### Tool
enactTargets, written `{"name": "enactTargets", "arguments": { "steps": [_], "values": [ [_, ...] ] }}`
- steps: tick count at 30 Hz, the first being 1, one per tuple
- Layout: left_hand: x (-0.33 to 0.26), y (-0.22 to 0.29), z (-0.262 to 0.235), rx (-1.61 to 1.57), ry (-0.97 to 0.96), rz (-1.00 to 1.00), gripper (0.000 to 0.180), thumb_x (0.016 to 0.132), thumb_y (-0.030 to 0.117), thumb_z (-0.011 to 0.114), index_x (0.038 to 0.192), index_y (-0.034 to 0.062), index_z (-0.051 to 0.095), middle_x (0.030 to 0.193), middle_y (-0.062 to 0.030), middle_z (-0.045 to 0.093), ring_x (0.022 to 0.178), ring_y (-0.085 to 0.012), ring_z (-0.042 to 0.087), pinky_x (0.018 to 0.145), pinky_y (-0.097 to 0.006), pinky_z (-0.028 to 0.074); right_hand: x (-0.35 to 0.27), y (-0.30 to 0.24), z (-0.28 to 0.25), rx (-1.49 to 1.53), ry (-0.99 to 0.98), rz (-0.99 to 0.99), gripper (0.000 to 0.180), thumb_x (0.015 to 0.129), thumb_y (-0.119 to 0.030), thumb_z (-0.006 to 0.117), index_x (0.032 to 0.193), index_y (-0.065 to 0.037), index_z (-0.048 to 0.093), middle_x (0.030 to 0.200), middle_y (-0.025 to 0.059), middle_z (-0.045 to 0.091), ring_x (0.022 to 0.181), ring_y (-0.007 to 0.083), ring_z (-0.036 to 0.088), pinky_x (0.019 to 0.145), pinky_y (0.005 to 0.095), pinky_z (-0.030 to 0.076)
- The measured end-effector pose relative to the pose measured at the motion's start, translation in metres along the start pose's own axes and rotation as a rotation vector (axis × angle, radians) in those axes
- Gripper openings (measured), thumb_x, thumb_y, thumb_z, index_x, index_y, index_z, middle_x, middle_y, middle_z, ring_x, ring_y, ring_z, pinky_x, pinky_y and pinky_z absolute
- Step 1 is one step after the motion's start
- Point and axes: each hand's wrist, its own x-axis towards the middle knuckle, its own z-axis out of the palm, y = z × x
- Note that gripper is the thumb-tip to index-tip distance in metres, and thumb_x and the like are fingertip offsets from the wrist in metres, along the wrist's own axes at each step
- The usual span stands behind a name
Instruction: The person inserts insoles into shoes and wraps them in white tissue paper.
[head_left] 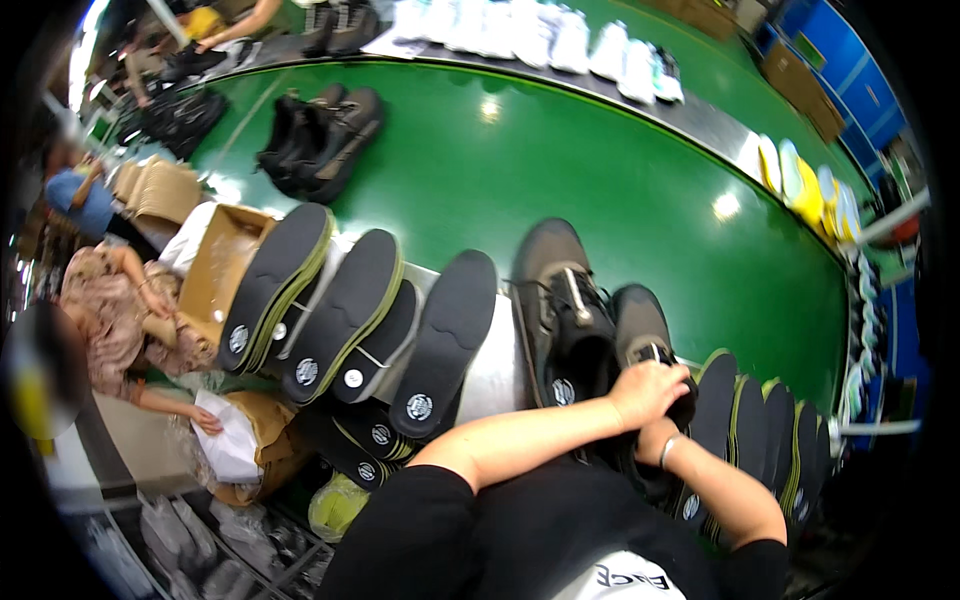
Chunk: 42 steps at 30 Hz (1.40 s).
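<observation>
My left hand (648, 394) reaches across my body, its fingers closed over the opening of a brown and black shoe (640, 318). Close below it, my right hand (656, 441), with a bracelet at the wrist, grips the same shoe near its heel; its fingertips are partly hidden. The shoe's toe points away from me. Just left of it stands its brown and black mate (552, 270), with an insole visible in its opening. Black insoles with green edges lie nearby: a single insole (445, 340) to the left and a row of insoles (752, 420) to the right.
More insole stacks (280, 275) lie at the left beside an open cardboard box (215, 270). A finished-looking dark pair of shoes (325, 140) sits on the green surface (450, 130). White shoes (530, 35) line the far edge. Co-workers (120, 310) stand at the left.
</observation>
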Motion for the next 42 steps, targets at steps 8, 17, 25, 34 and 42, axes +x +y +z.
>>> {"name": "enactTargets", "arguments": {
  "steps": [8,17,25,34,42],
  "values": [
    [-0.002,-0.003,0.002,-0.008,-0.007,0.014,0.021,0.081,0.026,0.05,0.094,0.0091,0.052,0.073,-0.0126,0.058,0.071,-0.029,0.057,0.061,-0.038,0.045,-0.054,0.008,-0.003,0.23,-0.062,-0.369,0.051,0.075,-0.034,0.049,0.1,0.01,0.041,0.07,0.0208,0.057,0.077,0.0339,0.056,0.088,0.0407,0.034],
    [-0.003,-0.001,0.002,0.026,-0.005,0.031,0.022,0.081,0.026,0.05,0.094,0.008,0.053,0.074,-0.0123,0.058,0.072,-0.0284,0.057,0.062,-0.037,0.045,-0.048,0.0,0.011,-0.085,-0.23,-0.321,0.055,0.072,-0.038,0.049,0.09,0.013,0.048,0.073,0.0213,0.059,0.083,0.0322,0.056,0.093,0.0361,0.033],
    [-0.004,0.001,-0.001,0.0,0.005,0.037,0.023,0.081,0.026,0.05,0.095,0.0078,0.052,0.075,-0.0116,0.057,0.073,-0.0291,0.056,0.064,-0.037,0.044,-0.05,-0.005,0.001,0.019,-0.222,-0.248,0.048,0.07,-0.037,0.053,0.085,0.008,0.05,0.08,0.0259,0.057,0.084,0.0366,0.054,0.078,0.0376,0.042],
    [-0.001,0.008,-0.006,-0.186,0.07,-0.294,0.022,0.081,0.024,0.049,0.09,0.004,0.054,0.075,-0.0189,0.058,0.074,-0.0349,0.056,0.064,-0.042,0.043,-0.051,0.001,0.016,0.744,0.275,0.281,0.042,0.076,-0.005,0.046,0.114,0.011,0.038,0.097,0.0252,0.054,0.086,0.0264,0.057,0.063,0.0334,0.049],
    [-0.007,0.008,-0.007,-0.21,0.017,-0.292,0.025,0.082,0.025,0.048,0.093,0.0033,0.052,0.076,-0.0177,0.059,0.074,-0.0344,0.056,0.064,-0.042,0.043,-0.027,-0.016,0.033,1.024,0.545,0.467,0.064,0.061,0.0,0.062,0.115,0.015,0.031,0.104,0.0308,0.048,0.099,0.0373,0.049,0.084,0.0363,0.04]
  ]
}}
